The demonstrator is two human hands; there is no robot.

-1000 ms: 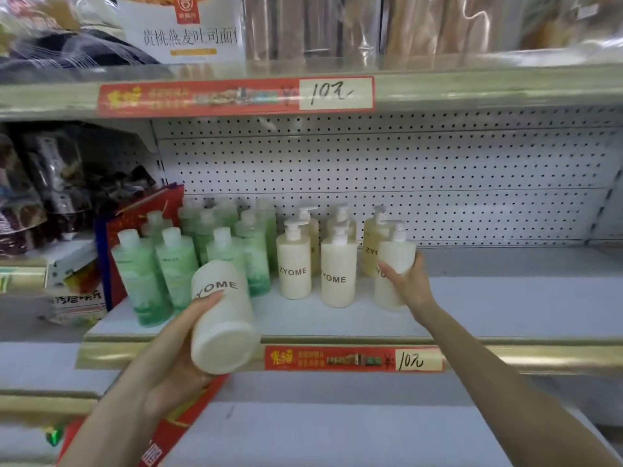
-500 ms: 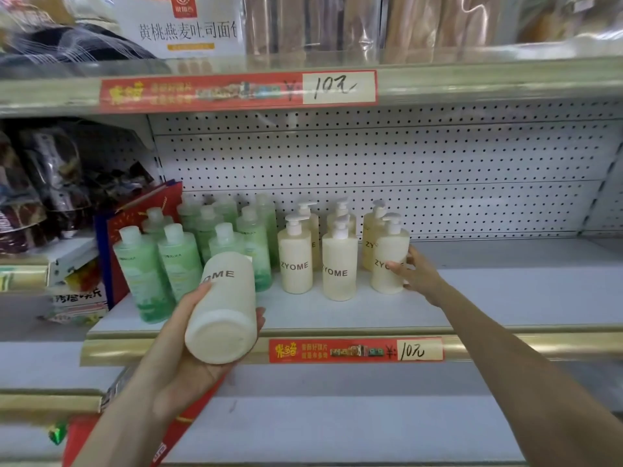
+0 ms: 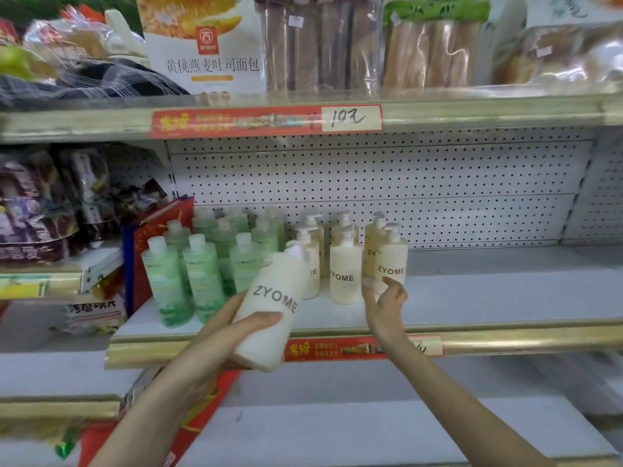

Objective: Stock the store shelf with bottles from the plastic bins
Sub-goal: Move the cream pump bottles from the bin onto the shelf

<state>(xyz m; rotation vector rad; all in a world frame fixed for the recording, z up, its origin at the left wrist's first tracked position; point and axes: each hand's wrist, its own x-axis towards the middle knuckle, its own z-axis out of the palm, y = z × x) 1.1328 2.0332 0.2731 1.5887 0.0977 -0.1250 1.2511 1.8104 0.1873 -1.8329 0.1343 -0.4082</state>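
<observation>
Cream bottle [image 3: 269, 318] lies tilted in the left hand [image 3: 215, 342], fingers wrapped round it; the right hand [image 3: 384, 305], relaxed and empty, hovers just before a pump bottle [image 3: 391, 261] standing on the shelf [image 3: 505, 291].

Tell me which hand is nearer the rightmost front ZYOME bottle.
Right. The right hand is close in front of the rightmost front bottle; the left hand, farther left, holds another bottle.
</observation>
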